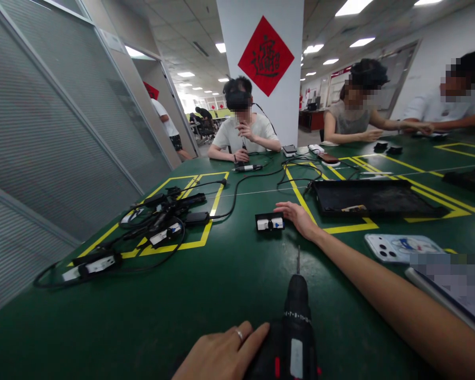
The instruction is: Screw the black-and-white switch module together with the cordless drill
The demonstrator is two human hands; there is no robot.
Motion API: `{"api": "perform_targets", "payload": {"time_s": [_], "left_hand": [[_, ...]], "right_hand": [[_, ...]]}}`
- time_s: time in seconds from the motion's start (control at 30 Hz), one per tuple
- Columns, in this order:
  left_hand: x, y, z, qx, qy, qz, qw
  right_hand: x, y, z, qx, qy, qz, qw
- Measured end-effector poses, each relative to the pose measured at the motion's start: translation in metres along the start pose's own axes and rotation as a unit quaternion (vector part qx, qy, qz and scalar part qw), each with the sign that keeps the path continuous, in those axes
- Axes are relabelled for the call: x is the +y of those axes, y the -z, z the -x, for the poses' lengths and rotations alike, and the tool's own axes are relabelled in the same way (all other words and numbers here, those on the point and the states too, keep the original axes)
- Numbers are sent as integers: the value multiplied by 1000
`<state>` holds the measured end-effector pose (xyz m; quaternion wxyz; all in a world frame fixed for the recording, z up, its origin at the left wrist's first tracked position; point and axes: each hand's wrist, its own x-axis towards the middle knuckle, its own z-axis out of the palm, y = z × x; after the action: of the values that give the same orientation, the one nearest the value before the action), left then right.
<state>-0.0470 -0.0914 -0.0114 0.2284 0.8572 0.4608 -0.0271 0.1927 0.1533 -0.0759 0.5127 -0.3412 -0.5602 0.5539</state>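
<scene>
A black cordless drill [298, 316] lies at the bottom centre, its thin bit pointing away from me. My left hand [225, 352], with a ring on one finger, is closed over the drill's black handle side; part of the grip is out of frame. Farther forward on the green table is a small black case [270, 215] with two white parts and a round black piece between them on its near face. My right hand [298, 219] reaches in from the right, its fingers curled at the case's right end and behind its top edge. The thumb is mostly hidden.
Tangled black cables [158, 211] and white-and-black modules [93, 266] lie on the left. A black tray [380, 198] stands at right, near a phone [404, 247] and a tablet-like screen [455, 295]. A person wearing a headset [243, 129] sits opposite; others sit at far right.
</scene>
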Motion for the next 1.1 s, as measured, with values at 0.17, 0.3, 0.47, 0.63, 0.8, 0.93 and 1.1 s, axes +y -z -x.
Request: {"api": "perform_targets", "payload": {"time_s": [0.17, 0.3, 0.47, 0.63, 0.8, 0.93, 1.1], "left_hand": [[3, 16, 9, -38, -39, 76, 996], [18, 16, 2, -32, -64, 63, 995], [38, 0, -13, -16, -93, 35, 995], [52, 13, -1, -46, -93, 69, 992], [32, 48, -11, 90, -69, 5, 994], [-8, 62, -76, 243, -29, -78, 966], [-39, 57, -151, 312, -37, -109, 943]], "right_hand": [[2, 0, 0, 5, 6, -4, 1000], [3, 0, -1, 9, 6, 2, 1000], [3, 1, -3, 25, -8, -11, 1000], [-4, 10, -5, 5, -65, -61, 996], [-4, 15, -2, 26, -75, -115, 990], [1, 7, 1, 42, -18, -35, 998], [2, 0, 2, 46, 28, 124, 991]]}}
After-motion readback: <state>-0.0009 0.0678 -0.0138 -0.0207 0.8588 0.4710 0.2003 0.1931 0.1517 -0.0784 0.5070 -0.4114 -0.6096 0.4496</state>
